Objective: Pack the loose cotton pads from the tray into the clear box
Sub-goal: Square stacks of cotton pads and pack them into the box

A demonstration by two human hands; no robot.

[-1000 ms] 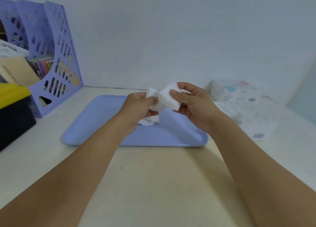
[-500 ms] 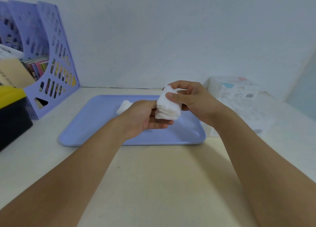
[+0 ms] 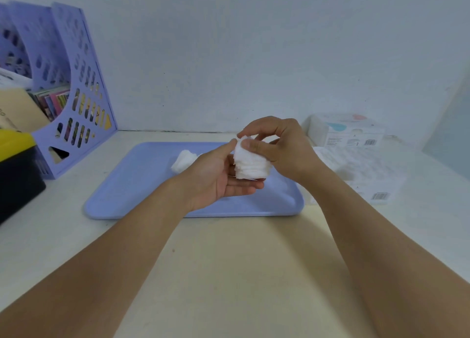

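In the head view, a stack of white cotton pads (image 3: 250, 163) is held above the blue tray (image 3: 142, 185). The right hand (image 3: 277, 146) grasps the stack from above, thumb and fingers curled round its top. The left hand (image 3: 218, 177) lies palm-up beneath it, fingers straight, supporting its lower edge. A smaller heap of pads (image 3: 183, 159) lies on the tray, just left of the left hand. The clear box (image 3: 361, 174) sits on the tabletop (image 3: 241, 261), right of the tray.

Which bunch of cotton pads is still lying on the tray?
The smaller bunch left of the hands lies on the tray; the taller stack is held between both hands.
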